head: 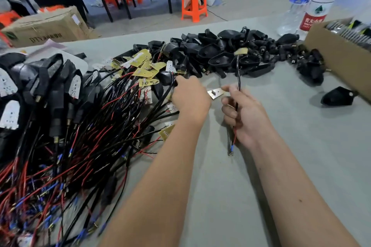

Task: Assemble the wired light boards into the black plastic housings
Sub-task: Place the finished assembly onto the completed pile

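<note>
Right hand: the right hand (244,112) holds a wired light board (241,51) by its black cable, fingers (228,113) curled round the cable; the yellow board stands up above the hand, and the red and black leads hang below the palm.
Left hand: the left hand (189,98) reaches into the edge of the pile of wired boards (144,66); its fingers point away from the camera, so whether they grip anything cannot be told.
Housings: a heap of black plastic housings (230,54) lies across the far side of the bench (301,146); one lone housing (337,96) lies apart on the right, beside a cardboard box (325,50).
Metal piece: a small metal plate (215,92) lies on the bench between the hands.
Finished units: housings with boards and cables (50,90) are piled at the left.
Bottles: two water bottles (309,6) stand at the far right.
</note>
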### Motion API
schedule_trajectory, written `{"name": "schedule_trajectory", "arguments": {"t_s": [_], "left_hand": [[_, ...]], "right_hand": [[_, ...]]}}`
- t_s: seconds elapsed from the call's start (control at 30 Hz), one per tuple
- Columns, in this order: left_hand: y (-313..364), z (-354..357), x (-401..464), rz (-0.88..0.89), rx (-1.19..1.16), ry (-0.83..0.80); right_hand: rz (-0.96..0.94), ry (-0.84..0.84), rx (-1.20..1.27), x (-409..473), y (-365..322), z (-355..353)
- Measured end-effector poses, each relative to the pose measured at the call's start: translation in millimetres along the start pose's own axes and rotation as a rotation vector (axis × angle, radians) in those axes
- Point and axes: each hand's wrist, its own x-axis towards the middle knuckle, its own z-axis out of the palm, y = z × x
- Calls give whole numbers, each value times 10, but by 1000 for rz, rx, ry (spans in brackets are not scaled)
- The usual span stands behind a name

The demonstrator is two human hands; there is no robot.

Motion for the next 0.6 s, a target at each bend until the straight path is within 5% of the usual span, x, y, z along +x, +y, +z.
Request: {"name": "schedule_trajectory", "arguments": {"t_s": [0.23,0.37,0.5,0.6], "left_hand": [[-143,-126,-256,60,-134,69],[-306,-275,-395,62,-627,137],[-521,-327,-576,-94,-1340,20],[-719,-310,-699,-86,-1419,-7]], "right_hand": [[40,42,106,-56,-50,49],[114,-7,348,-85,-89,26],[190,-74,624,-126,-110,49],[135,-144,472,-141,-97,113]]}}
